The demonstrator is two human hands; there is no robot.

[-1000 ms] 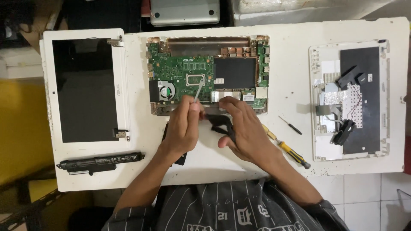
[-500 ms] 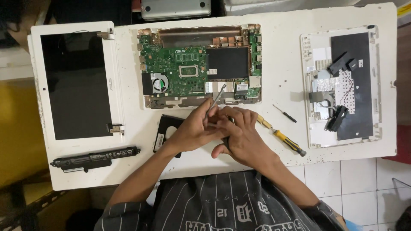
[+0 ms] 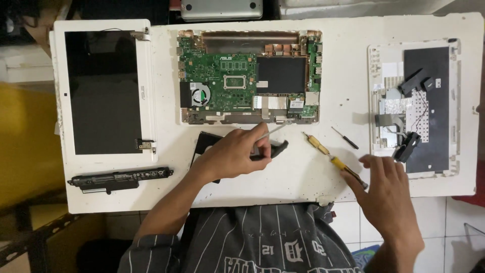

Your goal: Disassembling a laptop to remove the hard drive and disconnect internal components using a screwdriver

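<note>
My left hand [image 3: 230,154] is closed around a thin tool with a black handle [image 3: 277,148]. Its metal shaft [image 3: 273,131] points up toward the front edge of the opened laptop base [image 3: 247,117]. The base shows a green motherboard [image 3: 222,81] and a small fan [image 3: 200,95]. A flat black drive [image 3: 203,143] lies partly hidden under this hand. My right hand [image 3: 386,189] is at the table's front right with its fingers apart. Its fingertips touch the dark end of a yellow screwdriver [image 3: 323,151] lying on the white table [image 3: 283,177].
A laptop screen lid [image 3: 103,91] lies at the left, with a long black battery [image 3: 118,178] below it. At the right is the upturned keyboard cover [image 3: 419,106] with loose black parts [image 3: 405,146]. A small black screwdriver [image 3: 345,137] lies beside it. A silver laptop [image 3: 222,9] sits beyond the table.
My right hand has left my left hand and moved right to the yellow screwdriver's end. My left hand stays in front of the laptop base, still holding the thin tool.
</note>
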